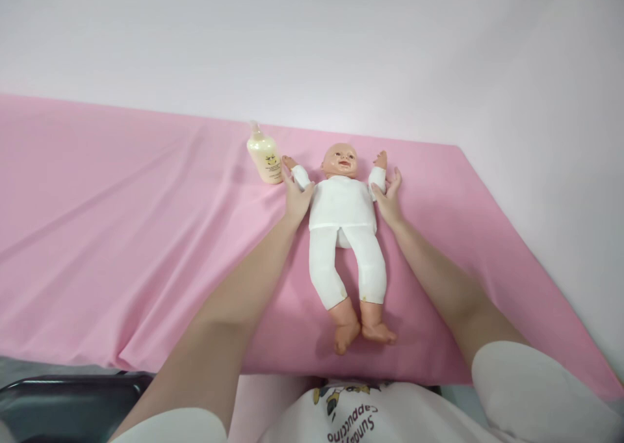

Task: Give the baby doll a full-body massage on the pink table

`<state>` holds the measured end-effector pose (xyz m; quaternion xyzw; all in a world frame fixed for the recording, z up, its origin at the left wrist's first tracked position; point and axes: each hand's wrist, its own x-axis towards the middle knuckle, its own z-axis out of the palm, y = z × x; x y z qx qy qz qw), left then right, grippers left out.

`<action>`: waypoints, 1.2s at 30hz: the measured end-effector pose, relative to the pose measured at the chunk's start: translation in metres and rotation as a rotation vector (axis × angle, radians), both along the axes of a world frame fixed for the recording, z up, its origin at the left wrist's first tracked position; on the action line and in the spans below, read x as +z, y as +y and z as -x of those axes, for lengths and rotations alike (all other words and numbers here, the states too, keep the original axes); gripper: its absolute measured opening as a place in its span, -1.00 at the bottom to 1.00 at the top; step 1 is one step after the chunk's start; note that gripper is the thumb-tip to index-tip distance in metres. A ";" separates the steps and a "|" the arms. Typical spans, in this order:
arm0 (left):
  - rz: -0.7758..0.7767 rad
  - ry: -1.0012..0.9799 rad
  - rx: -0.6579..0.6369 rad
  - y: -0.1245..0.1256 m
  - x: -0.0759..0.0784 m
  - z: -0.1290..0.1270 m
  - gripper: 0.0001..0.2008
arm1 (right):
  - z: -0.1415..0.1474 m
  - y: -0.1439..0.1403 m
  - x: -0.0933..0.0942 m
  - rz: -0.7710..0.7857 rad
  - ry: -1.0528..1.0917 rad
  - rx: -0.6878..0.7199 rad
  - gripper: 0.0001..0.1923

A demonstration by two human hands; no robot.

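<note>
Currently both spread hands, left hand (296,198) and right hand (389,199), cup the doll (342,225) at its upper arms near the table's (97,222) far edge; judged next requirement: a firm, even grip.

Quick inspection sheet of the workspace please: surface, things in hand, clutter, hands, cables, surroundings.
Surface: wrinkled pink cloth sheet over the table.
Things in hand: plastic baby doll in white cotton clothes, on its back, head away from the person, arms raised.
Clutter: pale yellow pump lotion bottle, upright, beside the doll's arm.
Hands: left hand on the doll's arm on the bottle side; right hand against the other arm; both open.
Cables: nothing seen.
Surroundings: plain white wall behind; dark tray edge at the near left.
</note>
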<state>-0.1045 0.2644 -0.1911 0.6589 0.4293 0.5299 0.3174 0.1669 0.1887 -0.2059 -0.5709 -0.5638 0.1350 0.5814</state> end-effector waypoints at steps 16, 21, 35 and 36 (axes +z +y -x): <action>-0.496 0.299 -0.210 -0.037 0.025 -0.008 -0.81 | 0.022 -0.030 0.033 -0.252 -0.301 0.155 -0.81; -0.500 0.325 -0.197 -0.036 0.024 -0.008 -0.78 | 0.020 -0.029 0.031 -0.237 -0.312 0.168 -0.83; -0.170 0.304 -0.035 -0.001 -0.003 -0.008 -0.24 | 0.005 -0.001 0.003 0.087 -0.209 -0.058 -0.13; -0.165 0.301 -0.062 -0.002 -0.002 -0.007 -0.26 | 0.004 -0.001 0.004 0.117 -0.201 -0.050 -0.15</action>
